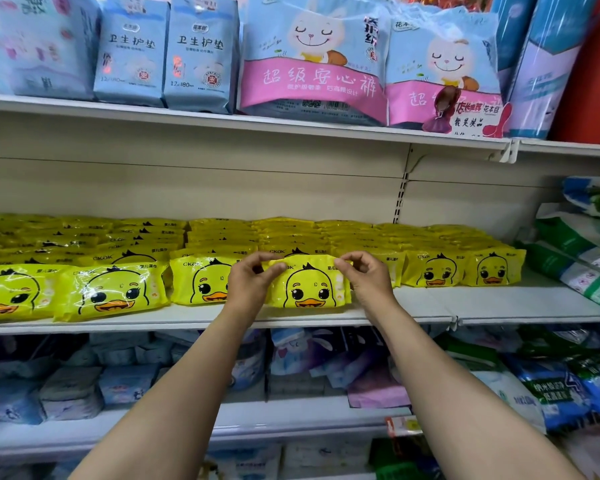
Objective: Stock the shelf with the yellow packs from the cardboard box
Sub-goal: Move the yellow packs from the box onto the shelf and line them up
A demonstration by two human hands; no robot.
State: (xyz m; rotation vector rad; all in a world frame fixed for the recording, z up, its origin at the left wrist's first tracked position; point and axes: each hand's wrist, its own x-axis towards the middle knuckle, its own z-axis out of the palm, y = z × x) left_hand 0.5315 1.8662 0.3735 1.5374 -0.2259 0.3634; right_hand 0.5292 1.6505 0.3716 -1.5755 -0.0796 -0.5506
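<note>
A yellow pack with a duck face (pixel 310 284) stands upright at the front of the middle shelf (pixel 482 306). My left hand (pixel 250 282) pinches its top left corner and my right hand (pixel 364 277) pinches its top right corner. Rows of the same yellow packs (pixel 222 237) fill the shelf behind and to both sides, several upright along the front. The cardboard box is not in view.
Blue and pink packs (pixel 312 60) stand on the upper shelf. Green and white bags (pixel 582 251) lie at the right end of the middle shelf. Mixed blue and purple packs (pixel 118 375) fill the lower shelf. A bare strip of shelf lies right of the held pack.
</note>
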